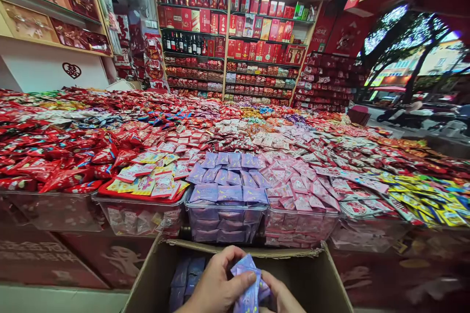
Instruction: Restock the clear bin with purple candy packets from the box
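Observation:
Above the open cardboard box (334,279), my left hand (220,279) is closed around several purple candy packets (247,283), its thumb pressed on top of them. My right hand (281,293) grips the same packets from the right side, fingers partly hidden behind them. More purple packets (185,279) lie inside the box at the left, in shadow. Just beyond the box stands a clear plastic bin (225,208) stacked with rows of the same purple packets (229,176), heaped above its rim.
To the right is a bin of pink packets (299,181); to the left, one with yellow and pink packets (154,171). Red packets (66,161) fill the far left, yellow ones (429,198) the right. Shelves of boxes and bottles (227,24) line the back wall.

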`<state>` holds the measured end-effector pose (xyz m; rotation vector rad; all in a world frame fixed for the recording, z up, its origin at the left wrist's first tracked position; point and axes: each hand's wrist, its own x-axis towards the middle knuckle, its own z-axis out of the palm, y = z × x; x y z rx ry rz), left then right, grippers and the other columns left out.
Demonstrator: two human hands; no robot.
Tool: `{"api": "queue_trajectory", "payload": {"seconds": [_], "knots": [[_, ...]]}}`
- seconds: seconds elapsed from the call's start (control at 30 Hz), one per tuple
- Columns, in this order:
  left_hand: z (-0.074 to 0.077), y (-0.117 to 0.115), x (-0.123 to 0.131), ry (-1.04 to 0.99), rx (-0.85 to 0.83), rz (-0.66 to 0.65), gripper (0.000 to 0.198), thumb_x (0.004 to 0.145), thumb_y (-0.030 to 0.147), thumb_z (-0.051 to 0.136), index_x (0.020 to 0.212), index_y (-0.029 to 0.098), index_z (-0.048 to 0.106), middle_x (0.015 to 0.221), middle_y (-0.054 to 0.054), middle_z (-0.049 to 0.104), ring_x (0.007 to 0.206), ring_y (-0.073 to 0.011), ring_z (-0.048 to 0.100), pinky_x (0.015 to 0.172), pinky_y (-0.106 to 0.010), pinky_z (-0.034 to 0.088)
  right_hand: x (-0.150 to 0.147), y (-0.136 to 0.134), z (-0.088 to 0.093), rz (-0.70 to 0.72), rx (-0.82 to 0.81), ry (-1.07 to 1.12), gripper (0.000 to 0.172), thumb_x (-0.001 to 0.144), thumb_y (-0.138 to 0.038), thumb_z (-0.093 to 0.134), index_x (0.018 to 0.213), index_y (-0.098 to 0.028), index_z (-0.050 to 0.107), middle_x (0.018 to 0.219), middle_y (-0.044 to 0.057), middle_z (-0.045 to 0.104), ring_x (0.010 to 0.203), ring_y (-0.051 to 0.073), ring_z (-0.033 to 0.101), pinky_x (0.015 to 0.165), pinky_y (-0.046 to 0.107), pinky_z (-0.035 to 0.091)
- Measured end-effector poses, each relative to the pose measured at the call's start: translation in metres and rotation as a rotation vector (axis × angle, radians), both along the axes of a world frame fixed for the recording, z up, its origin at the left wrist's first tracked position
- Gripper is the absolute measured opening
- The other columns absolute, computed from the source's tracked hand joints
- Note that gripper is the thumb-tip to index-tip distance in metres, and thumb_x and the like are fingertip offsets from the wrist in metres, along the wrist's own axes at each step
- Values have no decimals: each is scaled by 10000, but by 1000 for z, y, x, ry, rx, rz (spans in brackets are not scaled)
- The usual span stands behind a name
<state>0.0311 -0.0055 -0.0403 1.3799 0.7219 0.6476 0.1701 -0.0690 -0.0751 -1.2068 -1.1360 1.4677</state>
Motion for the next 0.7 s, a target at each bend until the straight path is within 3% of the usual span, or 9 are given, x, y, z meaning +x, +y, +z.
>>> {"api": "queue_trajectory", "payload": {"seconds": [0.2,0.33,0.43,0.57,0.7], "knots": [[9,3,3,-216,-124,117,235,667,241,664,861,146,572,714,7,590,654,-118,518,630,-223,425,-6,4,28,-117,4,184,297,694,-420,582,738,-128,552,572,-25,511,458,63,446,464,202,387],[14,9,1,-324,-156,129,338,661,181,675,979,174,561,898,-34,639,830,-154,567,761,-245,424,-3,11,31,-109,-30,166,373,697,-470,558,655,-100,552,524,16,561,436,76,503,437,195,391],[16,14,-2,-345,-173,117,393,674,191,665,1046,192,538,955,-51,635,897,-171,562,799,-263,411,0,12,30,-137,-85,219,381,677,-479,575,713,-101,554,560,39,602,439,81,531,427,183,377],[15,15,-4,-212,-150,67,279,674,269,660,917,142,609,788,-40,640,743,-156,563,669,-239,424,3,10,24,-81,-56,175,350,691,-449,579,753,-104,571,614,51,606,488,92,536,465,207,401],[7,12,-3,-3,-22,19,266,685,358,620,732,96,628,604,-8,562,537,-102,455,498,-204,346,3,9,15,-193,74,103,355,644,-442,624,868,-167,602,640,11,572,537,105,491,499,230,414]]}}
